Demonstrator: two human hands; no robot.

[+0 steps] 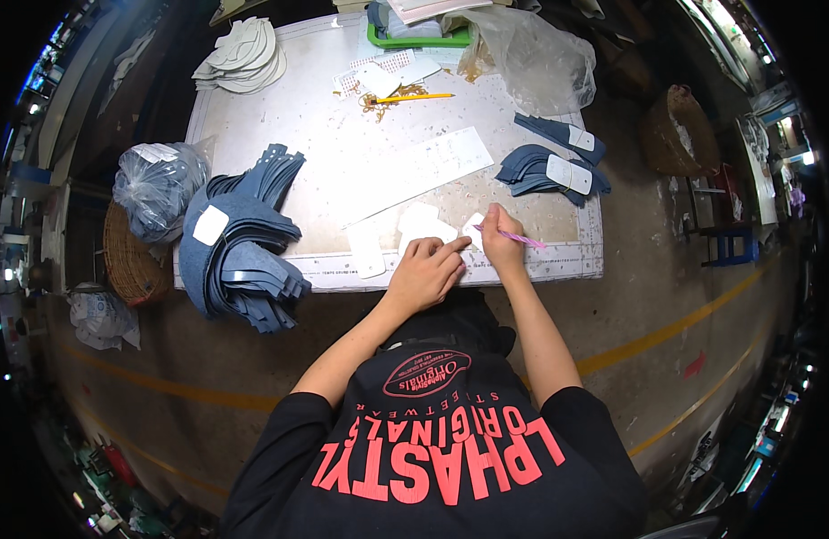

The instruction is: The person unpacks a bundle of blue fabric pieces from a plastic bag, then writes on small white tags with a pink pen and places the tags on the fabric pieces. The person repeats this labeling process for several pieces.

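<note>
At the near edge of the white work table, my right hand grips a pink-and-purple striped pen. Its tip points left, at a small white tag that is partly covered by my fingers. My left hand lies with fingers stretched out toward that tag, holding nothing that shows. Just beyond the left hand are several loose white tags, overlapping each other. Another white tag sits to their left. Past them a long white paper strip lies slantwise.
Stacked blue fabric pieces overhang the table's left edge. Smaller blue bundles with tags lie right. Farther back are a yellow pencil, rubber bands, a green tray, a clear plastic bag and pale fabric pieces.
</note>
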